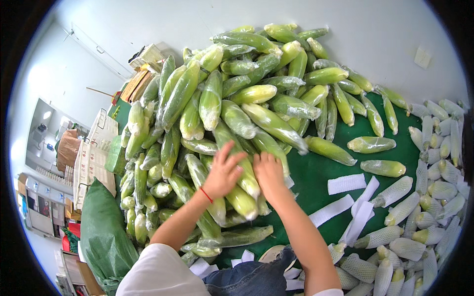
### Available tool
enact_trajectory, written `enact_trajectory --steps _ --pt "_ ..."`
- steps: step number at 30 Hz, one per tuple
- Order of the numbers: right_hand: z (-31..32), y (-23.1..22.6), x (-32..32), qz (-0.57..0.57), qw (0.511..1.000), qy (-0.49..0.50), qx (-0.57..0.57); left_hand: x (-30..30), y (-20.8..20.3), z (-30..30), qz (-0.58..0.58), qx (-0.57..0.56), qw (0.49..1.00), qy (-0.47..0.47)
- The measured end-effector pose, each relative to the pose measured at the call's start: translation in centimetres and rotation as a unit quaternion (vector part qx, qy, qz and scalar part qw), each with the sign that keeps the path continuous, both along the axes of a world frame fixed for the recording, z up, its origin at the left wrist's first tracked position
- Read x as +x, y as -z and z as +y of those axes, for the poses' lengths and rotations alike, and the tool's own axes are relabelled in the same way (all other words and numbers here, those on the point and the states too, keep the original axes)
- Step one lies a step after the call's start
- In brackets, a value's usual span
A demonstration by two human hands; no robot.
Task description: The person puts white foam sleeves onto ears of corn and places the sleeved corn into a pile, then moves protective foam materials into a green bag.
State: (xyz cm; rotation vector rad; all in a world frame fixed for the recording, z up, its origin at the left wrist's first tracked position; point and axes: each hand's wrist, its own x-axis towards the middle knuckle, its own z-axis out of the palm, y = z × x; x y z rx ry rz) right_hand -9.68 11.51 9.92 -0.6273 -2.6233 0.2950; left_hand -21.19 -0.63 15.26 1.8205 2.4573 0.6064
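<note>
Many wrapped corn ears [238, 118], presumably firm, slick, best gripped mid-length; left hand [225, 170] spread, right hand [269, 173] curled, hold unclear

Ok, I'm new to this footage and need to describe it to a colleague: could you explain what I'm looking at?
There is no machine here: the two bare hands belong to a person wearing a camera on their head. That fisheye camera looks down, so edges bend and the forearms rise from below; picture left is the person's left.

In front is a big pile of green corn ears wrapped in clear film, on a green surface. To the right lie flat white foam sleeves and many ears in white netting.

The left hand, fingers spread, and the right hand, fingers bent, are both at ears in the pile. Whether either has a firm grip, I can't tell.
</note>
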Motion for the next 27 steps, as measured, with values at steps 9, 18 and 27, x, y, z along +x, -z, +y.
enact_trajectory --steps 9,18,27 --pt "-1.2 9.6 18.5 -0.090 0.991 0.086 -0.057 7.4 -2.0 0.1 0.116 -0.061 0.991 0.023" --pt "0.0 5.7 26.6 0.058 0.946 0.191 -0.255 -19.0 -11.0 3.1 0.263 -0.013 0.897 -0.354" --pt "-0.4 6.6 26.6 0.049 0.937 0.168 -0.302 -10.6 -2.6 6.8 -0.094 -0.029 0.988 -0.122"
